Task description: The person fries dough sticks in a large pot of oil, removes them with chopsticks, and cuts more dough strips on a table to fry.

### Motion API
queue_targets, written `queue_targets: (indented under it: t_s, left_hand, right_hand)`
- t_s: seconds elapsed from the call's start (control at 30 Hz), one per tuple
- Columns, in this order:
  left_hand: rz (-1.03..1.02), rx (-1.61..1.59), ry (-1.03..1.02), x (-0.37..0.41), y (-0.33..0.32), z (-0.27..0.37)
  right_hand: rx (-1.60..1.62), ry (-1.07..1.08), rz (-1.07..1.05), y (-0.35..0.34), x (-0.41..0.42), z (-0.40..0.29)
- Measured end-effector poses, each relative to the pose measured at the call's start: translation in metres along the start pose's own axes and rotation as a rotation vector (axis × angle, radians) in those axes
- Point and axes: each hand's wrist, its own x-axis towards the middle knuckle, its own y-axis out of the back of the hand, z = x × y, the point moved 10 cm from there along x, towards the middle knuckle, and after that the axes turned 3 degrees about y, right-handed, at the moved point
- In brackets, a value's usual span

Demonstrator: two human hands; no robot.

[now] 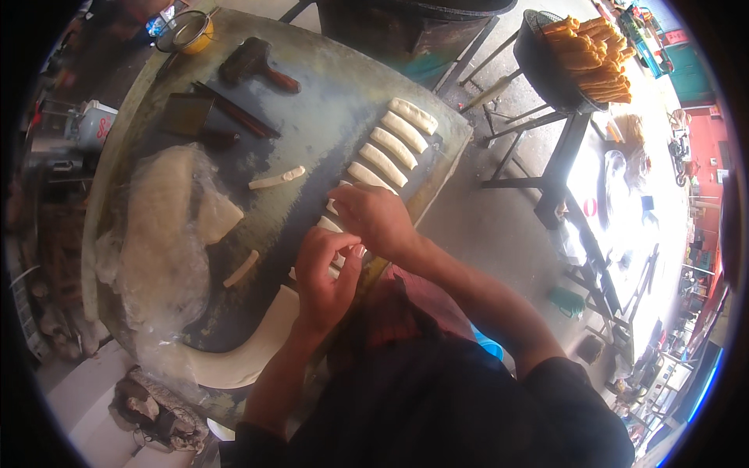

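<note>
Several short strips of raw dough (389, 147) lie side by side along the right part of the work table. Over the lower strips is my right hand (374, 216), fingers bent down at the row; whether it grips a strip is hidden. My left hand (329, 275) is just below and to the left, its thumb and forefinger close together above other strips; nothing clear shows between them. A long, curved, uncut band of dough (246, 357) runs from beside my left wrist to a large dough mass (158, 234) under clear plastic film. Two thin dough pieces (277, 178) (241, 269) lie apart mid-table.
A cleaver (251, 61), a flat scraper (190, 114) and dark sticks (237, 109) lie at the table's far left. A yellow cup with a strainer (196, 35) stands at the corner. Beyond the table are a large wok (433, 6) and a basket of fried dough sticks (591, 58).
</note>
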Motion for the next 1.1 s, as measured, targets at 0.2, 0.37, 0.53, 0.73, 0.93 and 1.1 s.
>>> queue_targets:
  t_s: [0.2, 0.37, 0.53, 0.73, 0.93, 1.1]
  left_hand:
    - [-0.092, 0.007, 0.039, 0.007, -0.025, -0.004]
    - [-0.121, 0.01, 0.09, 0.008, -0.04, -0.008]
    - [-0.092, 0.002, 0.199, 0.017, -0.04, -0.041]
    - [-0.039, 0.162, 0.412, 0.043, -0.037, -0.122]
    - [-0.03, 0.333, 0.235, 0.081, -0.059, -0.126]
    - [-0.003, 0.294, 0.252, 0.085, -0.071, -0.15]
  right_hand:
    - [0.215, -0.069, -0.08, -0.006, -0.013, 0.025]
    - [0.396, -0.171, -0.171, -0.009, -0.022, 0.038]
    - [0.214, -0.295, -0.153, -0.013, -0.053, 0.076]
    - [0.527, -0.684, -0.038, 0.005, -0.092, 0.135]
    - [0.593, -0.831, 0.057, 0.004, -0.086, 0.156]
    - [0.613, -0.881, 0.082, -0.001, -0.08, 0.159]
